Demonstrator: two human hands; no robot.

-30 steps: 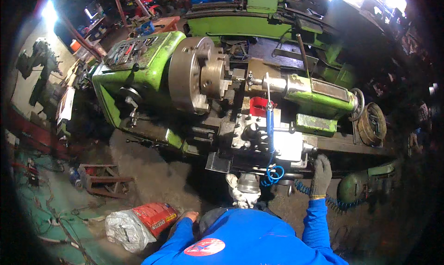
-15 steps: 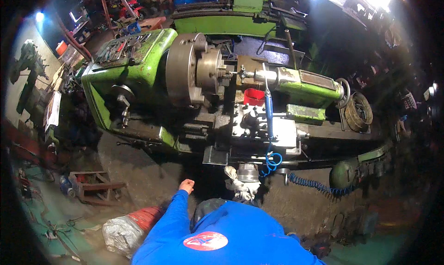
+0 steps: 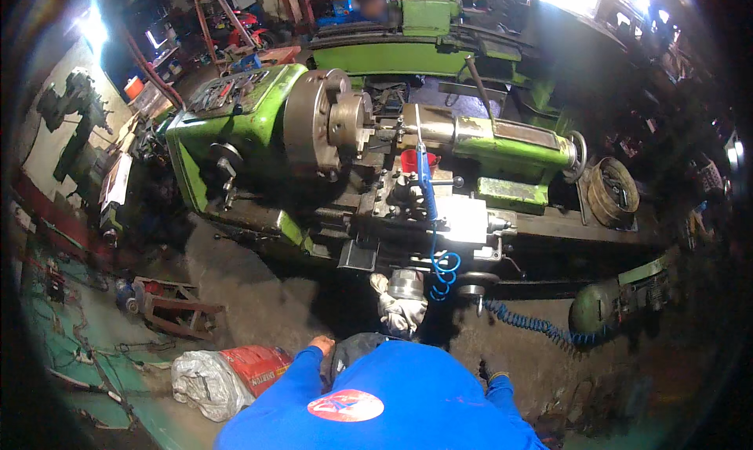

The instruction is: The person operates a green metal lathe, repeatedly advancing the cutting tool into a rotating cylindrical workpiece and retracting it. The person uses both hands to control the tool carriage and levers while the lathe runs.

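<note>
My left hand (image 3: 321, 344) is low in front of me, its fingers curled, with nothing visible in them. It is beside a dark rounded thing at my lap and above a red and white sack (image 3: 255, 369). On my right, my right hand (image 3: 492, 369) hangs low and looks dark; its fingers are too unclear to read. Ahead of me stands a large green lathe (image 3: 514, 148) with a grey chuck (image 3: 345, 124). A blue air gun (image 3: 424, 175) rests upright at its carriage. Below the carriage, a shiny metal cylinder (image 3: 406, 284) has a whitish cloth (image 3: 401, 314) under it.
A coiled blue hose (image 3: 533, 327) runs right to a green rounded tank (image 3: 590, 309). A round metal basin (image 3: 612, 191) sits at the lathe's right end. Left on the floor is a reddish metal frame (image 3: 179, 309). Another green machine (image 3: 392, 60) stands behind.
The view has shifted, so the lathe's left end sits further right. My left hand has dropped back closer to my body. My right hand has come into sight. The chuck's jaws look sharper.
</note>
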